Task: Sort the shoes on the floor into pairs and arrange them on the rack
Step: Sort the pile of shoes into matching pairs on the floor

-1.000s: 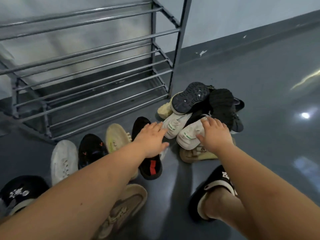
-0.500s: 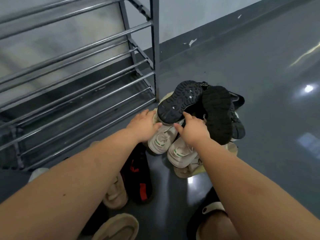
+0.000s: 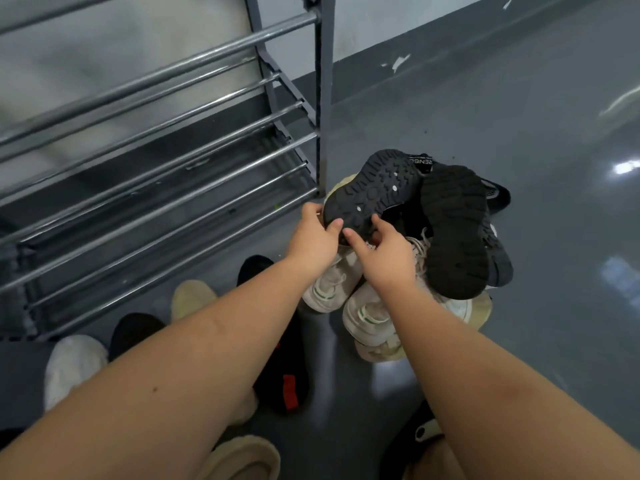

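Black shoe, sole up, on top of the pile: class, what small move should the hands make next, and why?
Probably lift it clear. Both the left hand and the right hand already grip the near end of the black shoe, which lies on the white sneakers beside another upturned black shoe, likely its match.

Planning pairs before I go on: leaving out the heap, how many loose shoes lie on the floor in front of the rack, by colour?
White: 1, the white fuzzy shoe
Black: 2, the plain black fabric shoe and the black shoe with red patches
Beige: 2, the beige round-toed shoe and the beige shoe at the bottom edge
Total: 5 in view; more may be hidden.
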### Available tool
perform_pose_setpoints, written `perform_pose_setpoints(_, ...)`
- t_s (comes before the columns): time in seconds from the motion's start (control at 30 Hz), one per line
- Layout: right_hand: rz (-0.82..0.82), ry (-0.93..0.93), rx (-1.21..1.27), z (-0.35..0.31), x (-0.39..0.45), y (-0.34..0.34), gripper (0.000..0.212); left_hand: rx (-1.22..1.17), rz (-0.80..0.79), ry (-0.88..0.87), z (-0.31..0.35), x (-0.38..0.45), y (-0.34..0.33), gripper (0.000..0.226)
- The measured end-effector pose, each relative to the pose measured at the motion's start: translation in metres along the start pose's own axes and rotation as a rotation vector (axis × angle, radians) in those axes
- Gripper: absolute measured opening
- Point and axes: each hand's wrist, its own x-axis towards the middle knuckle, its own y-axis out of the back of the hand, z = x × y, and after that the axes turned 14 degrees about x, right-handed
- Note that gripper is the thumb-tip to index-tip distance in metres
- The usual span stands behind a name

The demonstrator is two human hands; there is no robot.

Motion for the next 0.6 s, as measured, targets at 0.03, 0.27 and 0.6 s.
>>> perform_pose_setpoints(0.03,0.017,0.010,0.044,-0.002,-0.007,-0.001,0.073,-0.027,0.010,-0.024,0.000,-0.005,0.005,0.035)
perform_pose_setpoints(0.27,0.133,-0.153,0.718,-0.036,-0.065,-0.035,0.080,-0.051,0.139,-0.246,-0.026,-0.071,0.054,0.044)
perform_pose_setpoints(0.6,-0.073,-0.477,1.032,-0.072,-0.166,-0.068,0.084,-0.255,0.122,-0.220,-0.099,-0.184,0.109,0.047)
